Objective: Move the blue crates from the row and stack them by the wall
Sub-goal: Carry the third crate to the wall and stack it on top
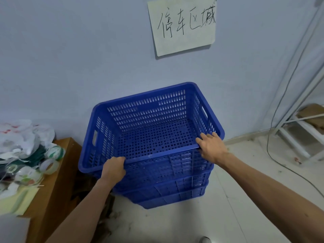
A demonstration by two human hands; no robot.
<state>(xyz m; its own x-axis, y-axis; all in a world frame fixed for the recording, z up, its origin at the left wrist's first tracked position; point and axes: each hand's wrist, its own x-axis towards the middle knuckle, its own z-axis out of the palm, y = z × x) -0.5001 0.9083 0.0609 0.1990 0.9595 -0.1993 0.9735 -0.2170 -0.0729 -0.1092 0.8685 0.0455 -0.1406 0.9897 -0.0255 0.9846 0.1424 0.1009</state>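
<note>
A stack of blue perforated crates (175, 193) stands on the floor against the pale blue wall. The top blue crate (150, 120) is empty and sits nested in the ones below, slightly skewed. My left hand (114, 168) is shut on the near rim at its left end. My right hand (211, 146) grips the near right corner of the same rim, fingers hooked over the edge. The rims of two or three lower crates show beneath it.
A brown cardboard box (57, 186) stands left of the stack, with tape rolls (50, 166) and plastic bags (22, 135) piled on it. A paper sign (182, 25) hangs on the wall. At right are a white metal rack (301, 135) and a cable (280, 160) trailing over the white floor.
</note>
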